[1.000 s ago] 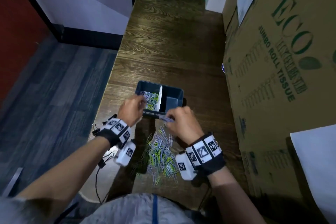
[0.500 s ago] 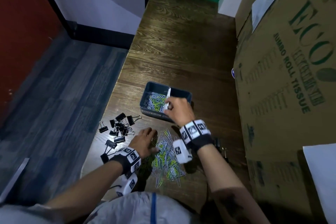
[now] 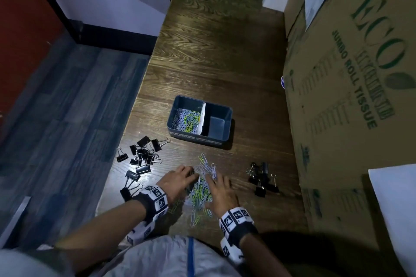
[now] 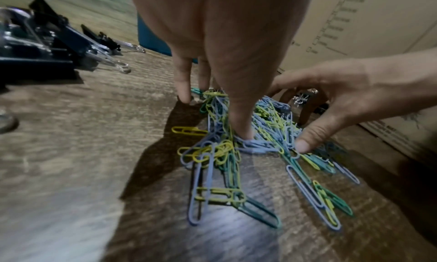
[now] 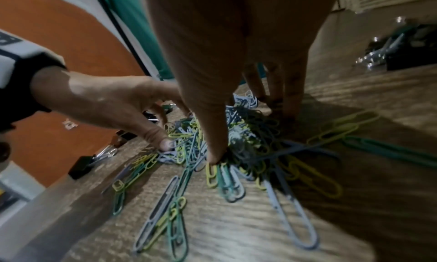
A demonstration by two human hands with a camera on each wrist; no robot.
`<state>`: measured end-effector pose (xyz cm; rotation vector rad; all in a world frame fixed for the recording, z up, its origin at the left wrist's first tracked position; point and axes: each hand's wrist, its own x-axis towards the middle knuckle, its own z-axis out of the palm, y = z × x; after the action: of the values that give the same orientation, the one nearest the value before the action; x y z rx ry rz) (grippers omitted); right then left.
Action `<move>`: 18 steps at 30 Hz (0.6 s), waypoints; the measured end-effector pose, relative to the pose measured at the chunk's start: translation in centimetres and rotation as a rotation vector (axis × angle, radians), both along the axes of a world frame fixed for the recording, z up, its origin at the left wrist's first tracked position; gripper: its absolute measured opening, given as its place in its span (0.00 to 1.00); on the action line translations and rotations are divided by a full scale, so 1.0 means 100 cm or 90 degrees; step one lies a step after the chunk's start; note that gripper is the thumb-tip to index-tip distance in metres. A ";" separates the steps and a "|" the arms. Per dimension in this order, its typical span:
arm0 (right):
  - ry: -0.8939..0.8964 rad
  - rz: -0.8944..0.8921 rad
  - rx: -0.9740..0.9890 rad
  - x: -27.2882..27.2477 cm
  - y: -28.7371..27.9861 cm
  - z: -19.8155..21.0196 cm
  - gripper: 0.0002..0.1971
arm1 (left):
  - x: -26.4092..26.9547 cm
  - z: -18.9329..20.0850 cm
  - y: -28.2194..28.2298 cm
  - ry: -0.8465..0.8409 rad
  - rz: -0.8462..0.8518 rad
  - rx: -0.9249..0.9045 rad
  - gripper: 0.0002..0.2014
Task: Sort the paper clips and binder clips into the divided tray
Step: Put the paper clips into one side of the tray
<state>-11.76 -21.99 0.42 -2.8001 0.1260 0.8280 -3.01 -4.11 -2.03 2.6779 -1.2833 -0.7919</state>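
Observation:
A pile of blue, green and yellow paper clips (image 3: 201,189) lies on the wooden table near me. My left hand (image 3: 191,176) and right hand (image 3: 213,183) flank it, fingers spread, tips pressing down into the clips. In the left wrist view my left hand (image 4: 212,116) has its thumb planted in the paper clips (image 4: 236,153), and my right hand (image 4: 314,131) arches over their far side. The right wrist view has my right hand (image 5: 248,135) and left hand (image 5: 175,127) touching the clips (image 5: 236,140). Beyond stands the blue divided tray (image 3: 200,139): clips (image 3: 185,119) fill its left half, its right half is bare.
Black binder clips lie in two groups, one to the left (image 3: 141,155) near the table's left edge and one to the right (image 3: 262,177). A large cardboard box (image 3: 349,96) walls off the right side. The floor drops away on the left.
Both hands were at the tray a second ago. The left hand came down to the pile first, then the right hand left the tray and joined it on the clips.

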 end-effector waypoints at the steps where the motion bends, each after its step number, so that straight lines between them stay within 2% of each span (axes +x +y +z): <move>1: -0.029 -0.019 0.011 0.000 0.001 -0.003 0.45 | -0.001 0.001 0.001 0.009 0.032 -0.021 0.38; 4: -0.102 -0.089 0.057 0.002 0.003 -0.010 0.35 | -0.002 0.006 0.002 0.075 0.146 -0.076 0.23; 7: -0.111 -0.138 0.092 0.009 0.003 -0.009 0.25 | -0.001 0.008 0.008 0.088 0.164 -0.116 0.16; 11: -0.075 -0.214 0.116 0.018 -0.005 -0.005 0.15 | 0.002 0.012 0.017 0.104 0.175 -0.136 0.11; 13: -0.057 -0.245 0.114 0.018 -0.010 -0.007 0.15 | 0.005 0.014 0.022 0.089 0.191 -0.151 0.12; 15: -0.059 -0.243 0.104 0.014 -0.014 -0.013 0.14 | 0.010 0.017 0.029 0.084 0.220 -0.175 0.15; 18: -0.069 -0.227 0.101 0.013 -0.017 -0.004 0.10 | 0.021 0.028 0.037 0.076 0.233 -0.221 0.13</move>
<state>-10.47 -23.72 0.07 -2.5588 0.5006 0.5740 -0.95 -0.41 0.74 2.4352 -0.7827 -0.6039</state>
